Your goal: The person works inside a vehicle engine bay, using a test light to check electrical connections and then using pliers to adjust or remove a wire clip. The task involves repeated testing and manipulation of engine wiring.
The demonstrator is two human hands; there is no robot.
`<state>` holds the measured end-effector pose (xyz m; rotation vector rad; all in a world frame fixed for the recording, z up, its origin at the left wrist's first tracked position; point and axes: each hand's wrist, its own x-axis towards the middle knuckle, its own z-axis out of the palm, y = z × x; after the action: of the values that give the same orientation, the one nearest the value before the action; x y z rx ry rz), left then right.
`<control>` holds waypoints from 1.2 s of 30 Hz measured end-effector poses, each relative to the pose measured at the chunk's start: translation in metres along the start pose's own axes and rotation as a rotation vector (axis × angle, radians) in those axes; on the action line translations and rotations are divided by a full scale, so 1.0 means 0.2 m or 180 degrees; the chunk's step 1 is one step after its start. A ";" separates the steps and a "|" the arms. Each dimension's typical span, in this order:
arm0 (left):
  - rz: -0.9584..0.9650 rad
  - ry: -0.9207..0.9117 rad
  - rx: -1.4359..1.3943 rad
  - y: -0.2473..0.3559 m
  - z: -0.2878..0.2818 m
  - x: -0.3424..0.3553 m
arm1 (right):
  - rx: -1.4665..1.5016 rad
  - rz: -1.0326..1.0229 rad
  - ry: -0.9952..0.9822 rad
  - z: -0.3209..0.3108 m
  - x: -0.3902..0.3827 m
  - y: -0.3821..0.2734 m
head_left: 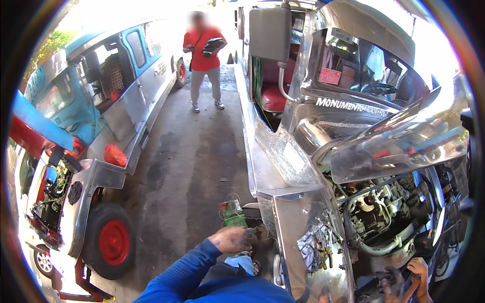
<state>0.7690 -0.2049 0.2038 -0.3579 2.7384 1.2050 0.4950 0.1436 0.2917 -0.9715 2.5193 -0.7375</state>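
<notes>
My left hand (233,238), at the end of a blue sleeve, reaches over the lower middle, its fingers partly curled near thin wires; I cannot make out what, if anything, they hold. Just beyond it on the ground is a green object (233,214) with wires on it. To its right, pliers and other tools (328,247) lie with a patterned cloth (308,245) on the shiny metal fender (290,219) of a jeepney, beside its open engine bay (379,212). My right hand is not in view.
A teal-and-silver jeepney (116,126) with a red-rimmed wheel (113,242) lines the left. A person (204,50) in red stands in the aisle (192,146), carrying a dark bundle. Another person's hands (417,267) show at the lower right. The silver jeepney's raised hood (394,146) overhangs the engine.
</notes>
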 end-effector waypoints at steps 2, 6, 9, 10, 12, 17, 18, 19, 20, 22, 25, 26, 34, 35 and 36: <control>0.0288 -0.0195 0.0047 0.04 0.01 0.15 | 0.0051 0.0165 0.0045 -0.02 -0.03 0.06; 0.0858 -0.0267 0.0059 0.12 -0.01 0.45 | 0.0207 0.0585 0.0133 -0.02 -0.10 0.16; 0.1212 -0.0213 -0.0089 0.17 -0.01 0.62 | 0.0295 0.0881 0.0206 -0.02 -0.19 0.18; 0.1342 -0.0251 -0.0132 0.19 -0.01 0.67 | 0.0321 0.0959 0.0238 -0.03 -0.22 0.18; 0.1295 -0.0565 -0.0100 0.23 -0.01 0.76 | 0.0354 0.1052 0.0298 -0.06 -0.26 0.18; 0.0987 -0.0927 -0.0817 0.26 0.01 0.94 | -0.1749 -0.0468 0.1000 -0.09 -0.16 0.17; 0.0975 -0.0979 -0.0879 0.29 0.05 1.00 | -0.1561 0.0013 0.0976 -0.07 -0.13 0.17; 0.0906 -0.0931 -0.0890 0.32 0.09 1.04 | -0.1019 0.0585 0.0772 -0.04 -0.10 0.18; 0.1214 -0.0974 -0.0715 0.35 0.10 1.08 | -0.0328 0.0694 0.0837 -0.01 -0.07 0.18; 0.0930 -0.1038 -0.0849 0.44 0.16 1.18 | 0.0178 0.0779 0.0724 0.05 -0.04 0.20; 0.1333 -0.1276 -0.0683 0.57 0.26 1.36 | 0.0300 0.0937 0.0474 0.11 -0.04 0.33; 0.1265 -0.1345 -0.0829 0.60 0.30 1.42 | 0.0465 0.0861 0.0483 0.14 -0.06 0.40; 0.1884 -0.0737 0.0223 0.84 0.69 2.19 | -0.3425 0.2291 0.1622 0.38 -0.04 1.30; 0.1353 -0.0968 -0.0124 0.87 0.76 2.30 | -0.3257 0.2745 0.1267 0.37 0.00 1.40; 0.1541 -0.0794 0.0370 0.89 0.83 2.41 | -0.2743 0.2867 0.1223 0.35 0.04 1.50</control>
<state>0.2599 -0.0449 0.1172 0.4641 2.7299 1.0787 0.3683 0.3033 0.0607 0.2531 3.1927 0.5183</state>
